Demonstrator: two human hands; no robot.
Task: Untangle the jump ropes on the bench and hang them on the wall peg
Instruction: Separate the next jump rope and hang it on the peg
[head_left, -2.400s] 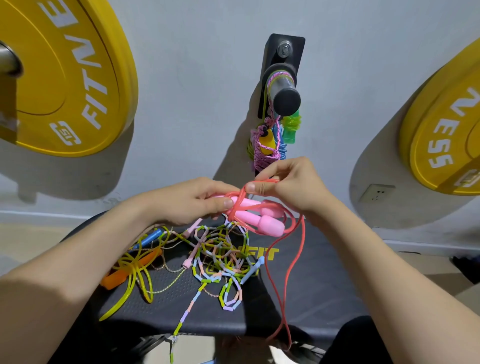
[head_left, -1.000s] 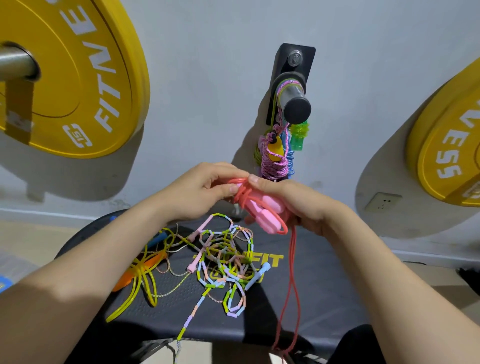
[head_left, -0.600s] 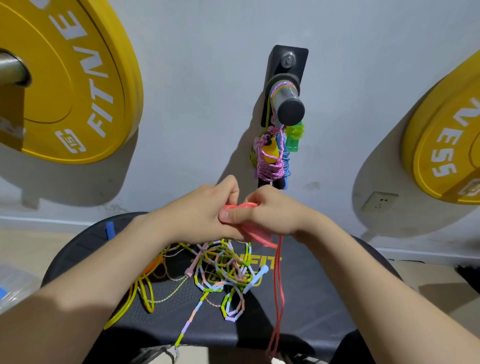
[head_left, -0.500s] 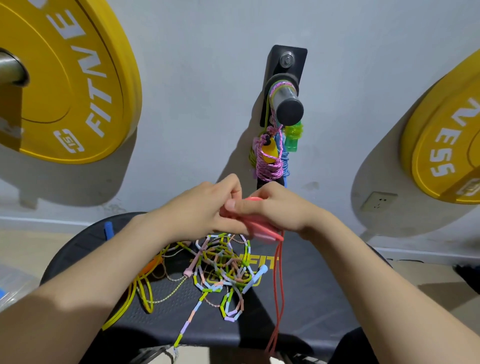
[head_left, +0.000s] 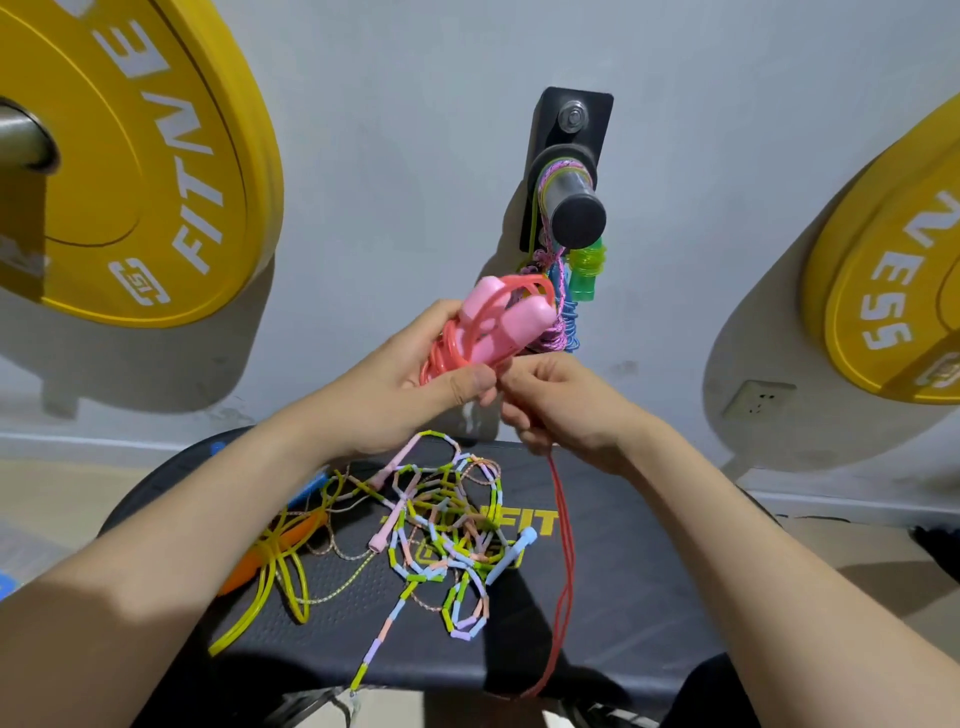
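Beaded rope (head_left: 375, 646) apparently past bench (head_left: 623, 597) edge

Pink rope (head_left: 493, 322) aloft; tangle (head_left: 441, 525) on bench (head_left: 623, 597)

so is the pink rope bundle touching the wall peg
Apart. The head view shows the pink rope bundle, held in the left hand, below the wall peg with a gap.

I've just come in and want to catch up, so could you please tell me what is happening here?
A person is sorting jump ropes at a bench. The left hand grips a pink rope by its two handles, with cord coiled round them. The right hand pinches its loose end, which hangs past the bench edge. A tangle of beaded and yellow ropes lies on the bench. Other ropes already hang on the wall peg.
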